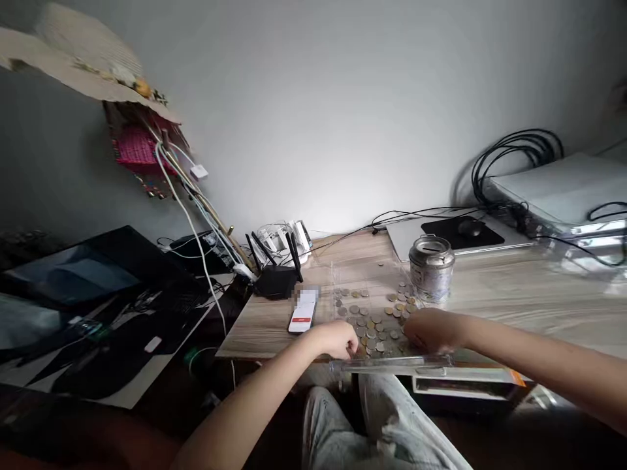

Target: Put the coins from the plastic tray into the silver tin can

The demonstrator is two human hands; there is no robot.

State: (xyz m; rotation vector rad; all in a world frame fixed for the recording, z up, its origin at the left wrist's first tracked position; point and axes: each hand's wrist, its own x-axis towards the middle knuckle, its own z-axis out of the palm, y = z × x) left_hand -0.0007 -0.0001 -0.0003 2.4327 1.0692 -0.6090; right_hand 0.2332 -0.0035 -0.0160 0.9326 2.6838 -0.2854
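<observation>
Bare left hand (337,339) curled, fingertips down on scattered coins (375,320); right hand (431,329) loosely closed over their right edge, grip unclear. Coins spread in clear plastic tray (392,365) on wooden desk (264,320). Beyond: tin money box (432,267), phone (304,311), router (275,279).

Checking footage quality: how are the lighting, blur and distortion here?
Head view: the wall glows bright at centre and darkens toward the corners; wide-angle bending curves the desk edge; the phone top is pixelated; coins by both hands stay soft and small.
</observation>
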